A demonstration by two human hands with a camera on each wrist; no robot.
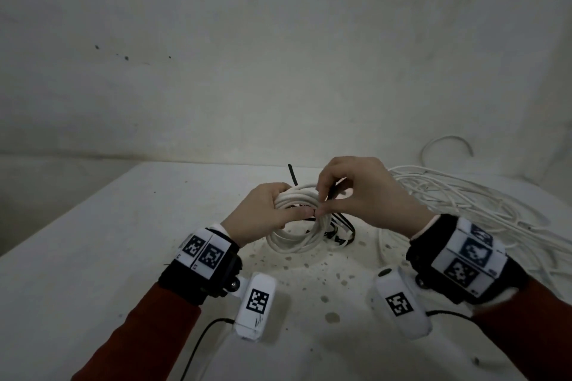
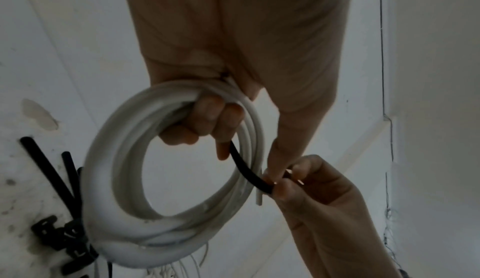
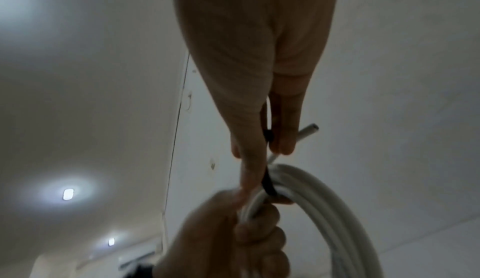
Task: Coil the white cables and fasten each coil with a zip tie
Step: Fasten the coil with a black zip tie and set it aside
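Gripping hand: the coil of white cable (image 1: pixel 298 219) is clasped by the left hand (image 1: pixel 263 213), fingers curled through its ring and thumb laid along its top; in the left wrist view the fingers (image 2: pixel 207 118) are seen wrapped round the bundled turns (image 2: pixel 166 159).
Pinching hand: a black zip tie (image 2: pixel 246 171) is pinched by the right hand (image 1: pixel 359 195) between thumb and fingertips, just beside the left thumb.
Zip tie: its strap is laid across the turns of the coil on the side nearest the right hand; one end is held by the right hand (image 2: pixel 311 190), the other runs in under the left fingers. Whether it is already threaded through its head cannot be told.
Coil: it is held up off the white table (image 1: pixel 123 257), tilted, with a cut cable end (image 3: pixel 309 130) sticking out past the right fingers.
Spare zip ties: a black bunch (image 1: pixel 340 230) is seen on the table just behind and under the coil.
Loose cable: a tangle of white cable (image 1: pixel 479 207) is spread on the table to the right, well apart from the coil.
Wrists: marker bands (image 1: pixel 204 252) and small white cameras (image 1: pixel 257 303) are worn over red sleeves (image 1: pixel 148 328).
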